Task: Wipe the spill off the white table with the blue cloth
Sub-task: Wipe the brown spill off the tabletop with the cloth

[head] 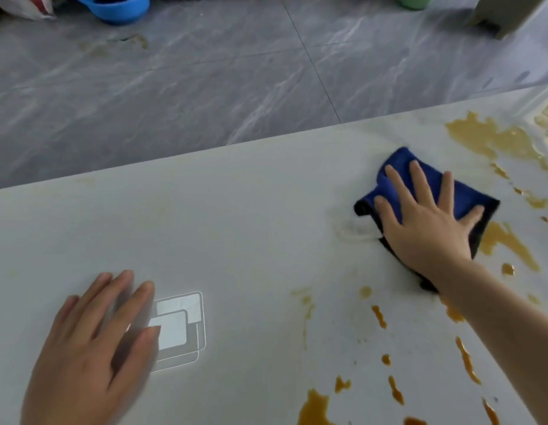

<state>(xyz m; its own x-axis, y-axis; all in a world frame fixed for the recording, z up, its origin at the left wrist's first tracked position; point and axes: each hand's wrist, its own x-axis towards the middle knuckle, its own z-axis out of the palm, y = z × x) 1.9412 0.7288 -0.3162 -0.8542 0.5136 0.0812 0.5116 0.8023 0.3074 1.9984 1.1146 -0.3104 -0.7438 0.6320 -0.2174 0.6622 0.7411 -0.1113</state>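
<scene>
White table (236, 210) bears amber spill (493, 139); right hand (426, 228) flattens folded blue cloth (460, 197).

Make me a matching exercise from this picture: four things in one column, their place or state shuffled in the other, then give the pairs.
Column one:
1. blue cloth
2. left hand
3. brown spill
4. blue bowl

Column two:
A. on the grey floor beyond the table
B. pressed flat under the right hand
C. spread in patches and drops on the white table
D. resting open on the table, holding nothing

Pairs: 1-B, 2-D, 3-C, 4-A
</scene>
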